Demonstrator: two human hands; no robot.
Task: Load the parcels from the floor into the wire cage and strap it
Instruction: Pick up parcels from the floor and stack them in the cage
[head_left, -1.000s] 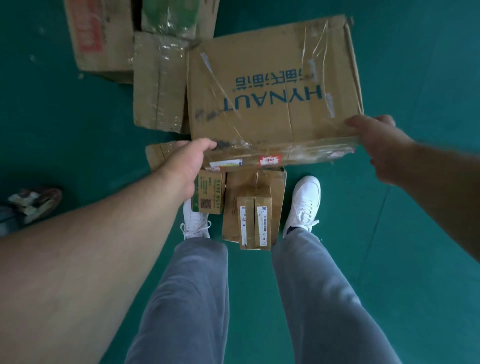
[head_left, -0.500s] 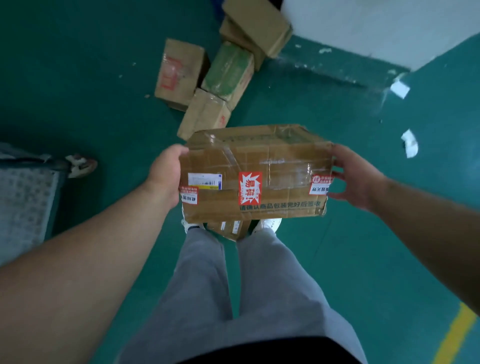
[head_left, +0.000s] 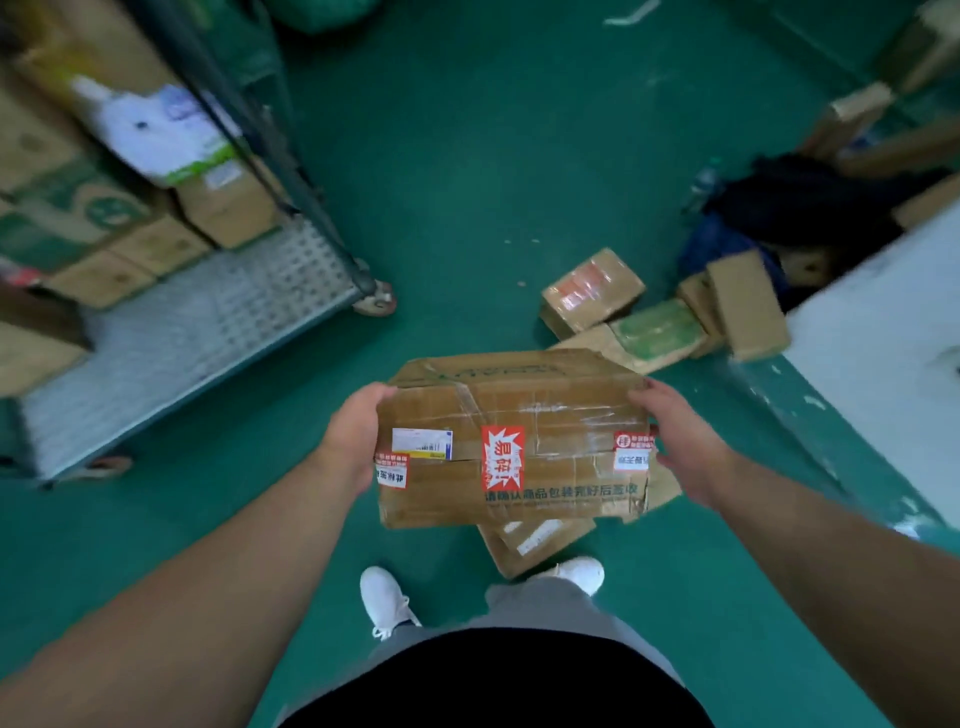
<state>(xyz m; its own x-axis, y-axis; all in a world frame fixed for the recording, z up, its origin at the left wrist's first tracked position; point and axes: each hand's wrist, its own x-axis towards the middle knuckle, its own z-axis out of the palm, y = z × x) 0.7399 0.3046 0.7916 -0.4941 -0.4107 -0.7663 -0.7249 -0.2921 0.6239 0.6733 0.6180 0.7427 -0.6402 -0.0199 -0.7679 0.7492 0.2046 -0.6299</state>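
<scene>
A large taped brown cardboard parcel (head_left: 550, 415) with a red fragile sticker hangs at waist height between my hands. My left hand (head_left: 353, 436) grips its left end and my right hand (head_left: 675, 441) grips its right end. The wire cage (head_left: 208, 312) stands at the left, its metal floor plate bare at the front and several boxes (head_left: 78, 218) stacked inside. More parcels lie on the green floor: a small flat one (head_left: 540, 545) by my feet, an orange-labelled one (head_left: 592, 291) and a green one (head_left: 660, 327) further right.
A dark bag and clothing (head_left: 779, 208) lie at the back right beside more cardboard (head_left: 748, 306). A white raised surface (head_left: 893, 353) with a green edge runs along the right. The cage's caster wheel (head_left: 376, 301) sits at its near corner.
I have lifted the big parcel off the floor and turned to the left. The cage has come into view and the floor parcels have shifted to the right.
</scene>
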